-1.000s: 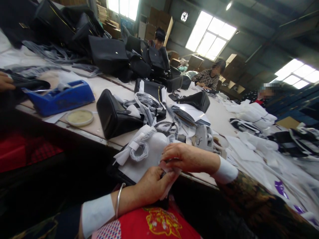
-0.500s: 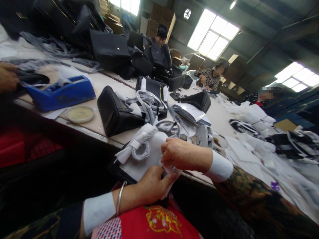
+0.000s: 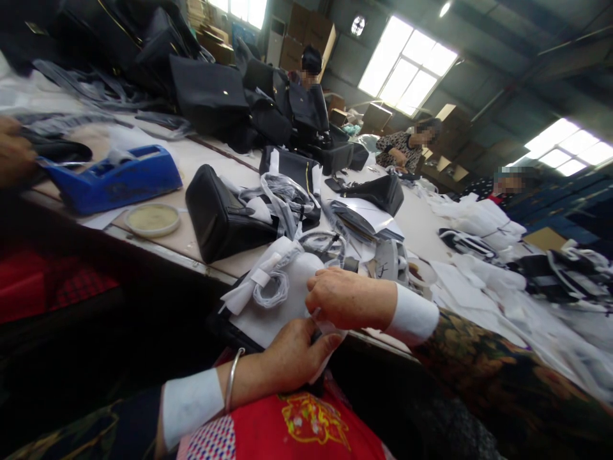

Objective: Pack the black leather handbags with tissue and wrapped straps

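At the table edge in front of me lies a black handbag covered by a white sheet (image 3: 292, 287), with a plastic-wrapped strap coil (image 3: 271, 289) on top. My left hand (image 3: 297, 354) is closed at the bag's right end, its thumb pressing a piece of translucent white wrapping (image 3: 328, 327). Just above it my right hand (image 3: 330, 295) has its fingers pinched together on the same wrapping. What lies under the fingers is mostly hidden. Behind the bag, a plastic-wrapped handle (image 3: 325, 244) stands up.
A black bag (image 3: 223, 217) stands behind, beside wrapped straps (image 3: 287, 198). Left are a blue tape dispenser (image 3: 119, 179), a round shallow dish (image 3: 152, 219) and another person's hand (image 3: 16, 153). Black bags (image 3: 211, 96) pile up at the back. White wrapping (image 3: 479, 217) covers the right side.
My right hand has shifted slightly left and down, still pinching the wrapping. My left hand stays nearly in place. The bag has not visibly moved.
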`<state>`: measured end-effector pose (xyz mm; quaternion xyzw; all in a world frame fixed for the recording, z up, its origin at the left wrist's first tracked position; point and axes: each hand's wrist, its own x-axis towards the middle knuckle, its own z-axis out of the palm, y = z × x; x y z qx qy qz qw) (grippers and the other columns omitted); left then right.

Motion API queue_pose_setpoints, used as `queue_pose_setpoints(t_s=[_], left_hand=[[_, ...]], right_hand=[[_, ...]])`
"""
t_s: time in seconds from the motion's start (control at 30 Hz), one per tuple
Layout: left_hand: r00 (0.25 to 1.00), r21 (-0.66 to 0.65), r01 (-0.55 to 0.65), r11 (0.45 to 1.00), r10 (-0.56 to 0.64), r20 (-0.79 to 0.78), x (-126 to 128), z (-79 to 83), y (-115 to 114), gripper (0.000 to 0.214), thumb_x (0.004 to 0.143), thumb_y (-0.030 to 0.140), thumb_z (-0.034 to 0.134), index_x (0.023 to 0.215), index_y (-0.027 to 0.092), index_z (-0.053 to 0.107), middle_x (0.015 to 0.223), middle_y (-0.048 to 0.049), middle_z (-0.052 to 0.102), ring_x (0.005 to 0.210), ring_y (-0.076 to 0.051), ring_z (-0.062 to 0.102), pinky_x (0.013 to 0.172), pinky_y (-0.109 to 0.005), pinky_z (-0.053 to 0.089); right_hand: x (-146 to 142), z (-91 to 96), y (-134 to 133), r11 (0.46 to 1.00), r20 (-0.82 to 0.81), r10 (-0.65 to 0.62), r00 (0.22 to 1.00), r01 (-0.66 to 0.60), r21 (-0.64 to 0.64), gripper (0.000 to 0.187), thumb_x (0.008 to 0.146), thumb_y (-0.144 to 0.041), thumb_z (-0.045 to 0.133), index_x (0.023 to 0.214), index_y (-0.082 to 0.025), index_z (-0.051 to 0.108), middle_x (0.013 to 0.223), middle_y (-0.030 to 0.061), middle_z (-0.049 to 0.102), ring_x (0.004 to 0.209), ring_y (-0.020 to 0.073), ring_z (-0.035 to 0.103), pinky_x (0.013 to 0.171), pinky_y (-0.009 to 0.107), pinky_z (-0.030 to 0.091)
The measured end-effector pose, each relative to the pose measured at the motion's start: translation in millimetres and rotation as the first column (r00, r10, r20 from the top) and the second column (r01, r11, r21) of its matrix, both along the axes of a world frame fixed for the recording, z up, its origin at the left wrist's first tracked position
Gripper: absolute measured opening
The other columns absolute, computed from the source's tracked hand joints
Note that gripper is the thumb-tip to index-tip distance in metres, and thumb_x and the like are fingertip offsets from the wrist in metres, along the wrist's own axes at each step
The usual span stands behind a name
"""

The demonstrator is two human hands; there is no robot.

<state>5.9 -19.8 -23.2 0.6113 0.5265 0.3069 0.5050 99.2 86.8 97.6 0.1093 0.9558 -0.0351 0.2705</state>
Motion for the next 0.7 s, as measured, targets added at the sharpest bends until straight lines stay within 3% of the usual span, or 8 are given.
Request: queue_pose_setpoints(t_s=[0.13,0.3,0.4,0.6,0.7], left_hand=[[0.999,-0.005,0.000,1.000,0.000,0.054,0.3,-5.3,1.4,0.043,0.093,0.053,0.053,0.087,0.014,0.068,0.077,-0.0059,0.071,0.065,-0.018,0.058,0.053,-0.028,0.036],[0.979,0.088,0.103,0.991,-0.116,0.169,-2.1,-11.7,5.6,0.045,0.097,0.050,0.046,0.085,0.013,0.068,0.077,-0.0059,0.069,0.067,-0.016,0.057,0.055,-0.026,0.040],[0.964,0.076,0.145,0.986,-0.159,0.213,-3.6,-9.0,6.9,0.043,0.098,0.047,0.043,0.089,0.012,0.067,0.079,-0.0054,0.068,0.069,-0.016,0.057,0.059,-0.027,0.044],[0.924,-0.091,0.066,0.994,-0.027,0.382,3.6,-8.8,7.4,0.036,0.087,0.043,0.054,0.064,0.015,0.057,0.063,0.0010,0.054,0.059,-0.012,0.046,0.053,-0.024,0.038],[0.908,-0.075,0.042,0.996,-0.007,0.418,7.4,-12.6,7.2,0.037,0.087,0.044,0.056,0.063,0.016,0.055,0.064,0.0014,0.052,0.062,-0.012,0.045,0.054,-0.024,0.036]], right_hand=[[3.5,-5.1,-7.8,0.998,-0.058,0.047,0.997,-0.045,0.048,0.008,0.085,-0.021,0.067,0.080,-0.016,0.072,0.085,0.0073,0.068,0.084,0.0237,0.059,0.069,0.035,0.038],[15.2,-9.5,-27.3,0.992,-0.212,0.045,0.976,-0.019,0.124,0.013,0.092,-0.024,0.064,0.083,-0.016,0.067,0.088,0.0068,0.064,0.088,0.0247,0.051,0.071,0.039,0.035],[24.7,-12.2,-33.9,0.982,-0.255,0.058,0.965,-0.009,0.188,0.014,0.094,-0.020,0.061,0.082,-0.016,0.065,0.086,0.0056,0.061,0.083,0.0238,0.047,0.068,0.039,0.032],[46.0,-27.2,-45.9,0.949,-0.421,0.210,0.882,-0.080,0.306,0.020,0.094,-0.015,0.055,0.076,-0.018,0.063,0.080,0.0072,0.059,0.077,0.0237,0.042,0.061,0.039,0.027],[51.7,-33.5,-53.7,0.948,-0.471,0.158,0.868,-0.001,0.318,0.019,0.092,-0.014,0.056,0.075,-0.018,0.064,0.078,0.0077,0.059,0.075,0.0236,0.043,0.060,0.039,0.027]])
